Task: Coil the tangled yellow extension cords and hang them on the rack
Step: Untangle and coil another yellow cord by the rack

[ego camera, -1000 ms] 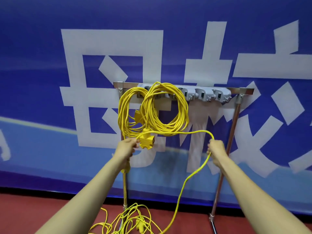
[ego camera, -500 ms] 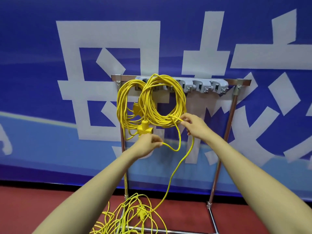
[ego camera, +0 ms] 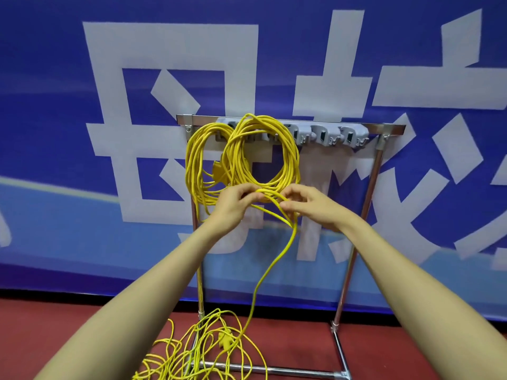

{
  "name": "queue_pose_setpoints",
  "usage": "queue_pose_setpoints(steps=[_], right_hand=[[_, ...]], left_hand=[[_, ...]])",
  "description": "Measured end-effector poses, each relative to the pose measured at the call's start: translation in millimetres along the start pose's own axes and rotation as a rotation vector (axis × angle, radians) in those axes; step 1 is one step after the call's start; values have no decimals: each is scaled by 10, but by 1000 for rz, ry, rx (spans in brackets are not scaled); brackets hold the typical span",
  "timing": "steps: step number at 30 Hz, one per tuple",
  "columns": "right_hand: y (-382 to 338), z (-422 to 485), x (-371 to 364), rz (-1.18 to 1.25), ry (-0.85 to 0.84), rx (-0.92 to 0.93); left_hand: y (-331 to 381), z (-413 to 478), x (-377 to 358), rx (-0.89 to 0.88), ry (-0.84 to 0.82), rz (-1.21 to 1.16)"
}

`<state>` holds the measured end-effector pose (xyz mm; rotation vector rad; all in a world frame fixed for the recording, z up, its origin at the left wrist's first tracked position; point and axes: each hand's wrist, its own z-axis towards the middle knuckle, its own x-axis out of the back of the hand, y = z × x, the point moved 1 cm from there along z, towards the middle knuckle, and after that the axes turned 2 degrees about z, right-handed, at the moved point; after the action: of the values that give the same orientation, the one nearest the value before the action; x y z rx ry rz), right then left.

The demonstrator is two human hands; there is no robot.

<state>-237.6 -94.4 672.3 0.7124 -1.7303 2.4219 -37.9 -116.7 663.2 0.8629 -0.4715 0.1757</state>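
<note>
Both hands had closed in since half a second earlier, meeting at the lower edge of the right-hand yellow cord coil (ego camera: 290,160). My left hand (ego camera: 233,207) gripped its bottom strands with curled fingers. My right hand (ego camera: 312,207) pinched the loose yellow cord strand (ego camera: 275,261) just beside it. That coil and a second yellow coil (ego camera: 193,165) hung from the grey plastic hook strip (ego camera: 329,133) on the chrome tube rack (ego camera: 374,182). The loose strand dropped to the tangled yellow cord heap (ego camera: 208,344) on the red floor (ego camera: 55,325).
</note>
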Motion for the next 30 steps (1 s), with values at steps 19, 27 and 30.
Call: queue_pose_setpoints(steps=[19, 27, 30], right_hand=[[685, -262, -173, 276, 278, -192], [239, 28, -4, -152, 304, -50], [110, 42, -159, -203, 125, -20]], left_hand=[[-366, 60, 150, 340, 131, -127], [-355, -112, -77, 169, -45, 53], [-273, -82, -105, 120, -18, 137]])
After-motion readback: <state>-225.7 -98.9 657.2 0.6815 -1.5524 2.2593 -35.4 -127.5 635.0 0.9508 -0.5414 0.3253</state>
